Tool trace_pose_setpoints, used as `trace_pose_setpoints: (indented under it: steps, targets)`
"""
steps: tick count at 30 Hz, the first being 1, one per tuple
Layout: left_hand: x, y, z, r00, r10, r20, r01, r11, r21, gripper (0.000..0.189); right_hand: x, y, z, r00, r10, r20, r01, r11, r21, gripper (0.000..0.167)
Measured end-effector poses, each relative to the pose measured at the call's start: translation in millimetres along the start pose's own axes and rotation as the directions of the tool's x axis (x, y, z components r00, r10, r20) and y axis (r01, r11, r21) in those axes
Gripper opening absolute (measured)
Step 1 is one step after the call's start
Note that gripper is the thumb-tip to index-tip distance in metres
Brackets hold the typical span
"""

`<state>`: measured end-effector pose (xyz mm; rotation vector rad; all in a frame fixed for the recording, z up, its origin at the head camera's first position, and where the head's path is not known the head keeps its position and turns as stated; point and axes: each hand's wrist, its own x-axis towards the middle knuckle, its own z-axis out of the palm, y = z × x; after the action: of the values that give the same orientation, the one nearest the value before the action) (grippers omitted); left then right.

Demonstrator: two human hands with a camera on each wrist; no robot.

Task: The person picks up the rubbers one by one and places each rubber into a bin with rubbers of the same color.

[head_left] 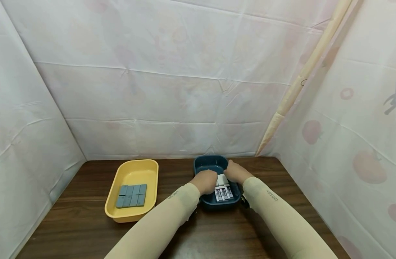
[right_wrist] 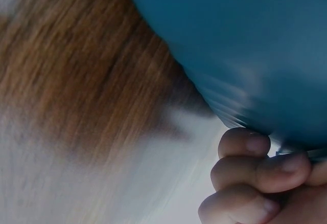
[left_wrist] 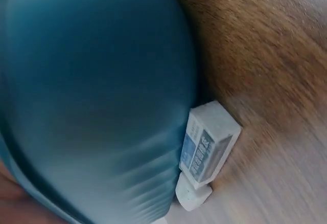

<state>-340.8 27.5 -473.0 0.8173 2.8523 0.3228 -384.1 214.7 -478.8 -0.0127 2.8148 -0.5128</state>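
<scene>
Both hands are at a dark blue plastic tray (head_left: pixel 212 160) on the table. My left hand (head_left: pixel 205 181) grips its left rim, fingers mostly hidden in the head view. On the opposite side my right hand (head_left: pixel 236 172) holds the right rim; its curled fingers (right_wrist: pixel 240 170) show against the tray's outer wall in the right wrist view. Inside the tray lie several erasers with printed sleeves (head_left: pixel 223 193) and, behind them, plain white blocks (head_left: pixel 222 180). Another eraser (left_wrist: pixel 209 142) stands on the table against the tray's outside, with a small white piece (left_wrist: pixel 193 192) beside it.
To the left stands a yellow tray (head_left: pixel 142 164) holding several grey blocks (head_left: pixel 131 195) packed in two rows. The dark wood table (head_left: pixel 74 212) ends at white printed sheets (head_left: pixel 172 90) behind and at both sides. A wrapped pole (head_left: pixel 288 97) leans at the back right.
</scene>
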Motion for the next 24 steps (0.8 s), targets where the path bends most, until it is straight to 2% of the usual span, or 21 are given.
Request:
trace_pose_setpoints:
  steps: [4, 6, 9, 12, 15, 18, 21, 24]
  targets:
    - [0.1, -1.4, -1.2, 1.000, -0.015, 0.020, 0.016, 0.999, -0.032, 0.016, 2.1, -2.0, 0.7, 1.000, -0.006, 0.001, 0.006, 1.000, -0.003, 0.077]
    - [-0.9, -3.3, -2.4, 1.000, -0.014, 0.010, 0.014, 1.000, -0.021, 0.018, 3.0, -2.6, 1.1, 1.000, -0.006, 0.004, 0.007, 1.000, -0.010, 0.077]
    - [-3.7, -9.0, -5.2, 0.999, 0.009, -0.043, -0.006, 0.998, 0.062, 0.018, 5.0, -3.0, 1.7, 1.000, -0.002, 0.013, 0.002, 1.000, -0.004, 0.078]
    - [-7.6, -17.6, -10.1, 0.991, 0.030, -0.130, -0.008, 0.987, 0.163, 0.016, 7.4, -1.5, 2.6, 1.000, 0.007, 0.024, -0.007, 1.000, 0.016, 0.079]
    - [-13.4, -27.9, -17.0, 0.980, 0.023, -0.200, 0.017, 0.981, 0.195, 0.017, 9.9, 2.4, 3.9, 0.999, 0.010, 0.033, -0.011, 1.000, 0.029, 0.080]
    - [-21.5, -39.7, -24.7, 0.966, 0.005, -0.259, 0.040, 0.985, 0.171, 0.017, 12.1, 6.3, 4.9, 0.999, 0.004, 0.035, -0.005, 0.999, 0.033, 0.080]
    - [-31.1, -52.2, -29.5, 0.958, 0.003, -0.288, 0.037, 0.991, 0.131, 0.015, 13.4, 7.7, 4.6, 0.999, -0.003, 0.033, 0.001, 0.999, 0.033, 0.080]
    - [-41.0, -62.6, -30.2, 0.964, -0.010, -0.266, 0.033, 0.996, 0.085, 0.020, 11.5, 6.7, 3.8, 0.999, -0.004, 0.032, 0.003, 0.999, 0.036, 0.079]
